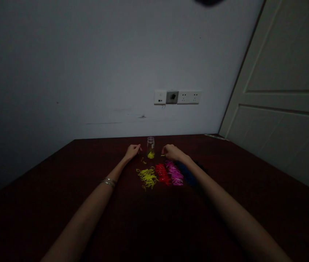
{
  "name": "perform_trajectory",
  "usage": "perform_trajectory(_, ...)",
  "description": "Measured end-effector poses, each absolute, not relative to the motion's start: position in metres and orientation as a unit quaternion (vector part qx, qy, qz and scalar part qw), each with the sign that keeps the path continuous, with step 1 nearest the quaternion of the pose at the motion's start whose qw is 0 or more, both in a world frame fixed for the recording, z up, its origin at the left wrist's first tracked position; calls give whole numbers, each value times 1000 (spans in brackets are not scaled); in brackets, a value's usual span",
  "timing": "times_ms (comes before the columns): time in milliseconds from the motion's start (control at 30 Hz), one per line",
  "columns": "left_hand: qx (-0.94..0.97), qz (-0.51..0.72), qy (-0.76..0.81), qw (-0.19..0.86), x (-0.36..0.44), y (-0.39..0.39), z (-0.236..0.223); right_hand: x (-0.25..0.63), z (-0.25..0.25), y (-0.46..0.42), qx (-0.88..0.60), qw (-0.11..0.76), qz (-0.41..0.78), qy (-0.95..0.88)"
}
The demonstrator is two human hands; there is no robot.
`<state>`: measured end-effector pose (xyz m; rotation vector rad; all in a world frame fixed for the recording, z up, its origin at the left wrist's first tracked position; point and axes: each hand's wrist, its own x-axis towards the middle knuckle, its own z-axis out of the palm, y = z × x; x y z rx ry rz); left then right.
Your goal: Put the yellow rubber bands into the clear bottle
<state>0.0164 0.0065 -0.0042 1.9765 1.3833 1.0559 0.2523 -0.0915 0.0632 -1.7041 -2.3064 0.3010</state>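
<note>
Fingers of right hand nearly closed, apparently pinching 1 yellow band. Jar upright, long axis vertical, just left of them, between the 2 hands. Left hand slightly nearer it, curled; can't tell its hold. Yellow pile nearside.

label on clear jar, no text readable

Dim light — scuffed grey wall, white sockets — panelled door at right, dark-red table.
</note>
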Motion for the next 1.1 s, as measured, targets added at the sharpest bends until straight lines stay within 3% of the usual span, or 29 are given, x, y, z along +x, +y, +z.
perform_trajectory(167, 745, 373, 510, 212, 16, 5, -4, 232, 66, -108, -501, 101, 211, -833)
perform_trajectory(533, 776, 353, 479, 209, 12, 3, -5, 210, 47, -119, -369, 143, 268, -879)
perform_trajectory(733, 785, 324, 466, 248, 12, 1, -4, 205, 54, -128, -366, 95, 192, -906)
perform_trajectory(867, 817, 290, 449, 218, 8, 0, 1, 201, 47, -127, -356, 82, 130, -922)
perform_trajectory(1100, 862, 109, 411, 276, 1, -9, 32, 201, 36, -123, -341, 104, 130, -925)
